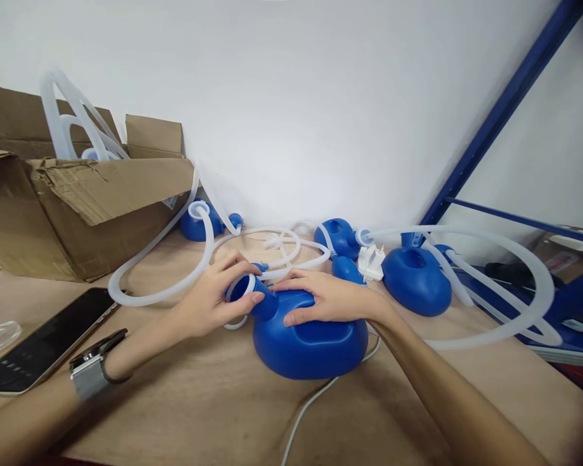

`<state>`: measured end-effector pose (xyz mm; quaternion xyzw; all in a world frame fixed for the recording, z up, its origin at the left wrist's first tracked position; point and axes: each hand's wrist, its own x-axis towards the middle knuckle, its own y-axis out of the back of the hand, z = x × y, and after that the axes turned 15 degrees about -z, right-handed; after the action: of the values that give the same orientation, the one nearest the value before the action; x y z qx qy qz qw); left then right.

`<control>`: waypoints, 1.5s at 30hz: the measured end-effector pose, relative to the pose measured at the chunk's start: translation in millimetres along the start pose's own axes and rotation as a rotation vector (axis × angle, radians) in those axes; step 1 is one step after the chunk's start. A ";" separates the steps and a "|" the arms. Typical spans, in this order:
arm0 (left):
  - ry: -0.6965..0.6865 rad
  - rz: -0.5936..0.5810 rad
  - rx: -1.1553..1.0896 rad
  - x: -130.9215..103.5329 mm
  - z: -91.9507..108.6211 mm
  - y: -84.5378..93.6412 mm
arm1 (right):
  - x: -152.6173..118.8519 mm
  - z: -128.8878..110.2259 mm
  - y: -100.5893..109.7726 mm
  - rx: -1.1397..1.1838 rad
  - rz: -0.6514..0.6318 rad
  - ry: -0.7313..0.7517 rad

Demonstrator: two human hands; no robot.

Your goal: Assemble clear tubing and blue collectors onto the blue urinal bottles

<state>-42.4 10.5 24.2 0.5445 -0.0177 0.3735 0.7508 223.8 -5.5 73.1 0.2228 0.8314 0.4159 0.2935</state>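
Note:
A blue plastic urinal bottle (311, 353) with a moulded handle lies in front of me, its wide neck pointing left. My left hand (218, 294) is closed round the mouth of that neck, thumb in front and fingers behind. A white ring (251, 282) shows at the opening. My right hand (328, 296) rests on top of the bottle, thumb on the near side and fingers reaching toward the neck, holding it on the table. A smaller blue part (347, 268) sits just behind my right hand.
More blue urinal bottles with translucent hoses stand behind, one bottle (415, 285) at right. A cardboard box (78, 220) holding hoses is at left, near a tablet (48, 336). A white power adapter (371, 262) and white cable (304, 411) lie on the table. A blue metal frame (505, 103) rises at right.

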 end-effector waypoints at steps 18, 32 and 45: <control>-0.206 -0.010 -0.119 11.3 6.6 -18.6 | 3.4 0.5 0.2 -0.049 -0.042 0.188; 0.070 0.134 -0.267 -12.3 -8.3 -13.1 | -12.4 5.6 0.1 0.102 0.016 0.029; 0.407 -0.336 0.461 -47.3 -44.6 -8.2 | 71.8 5.8 49.3 -0.151 -0.069 -0.010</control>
<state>-88.7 20.9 -21.0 0.6094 0.3073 0.3398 0.6471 181.6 69.3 89.1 0.1734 0.8035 0.4659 0.3275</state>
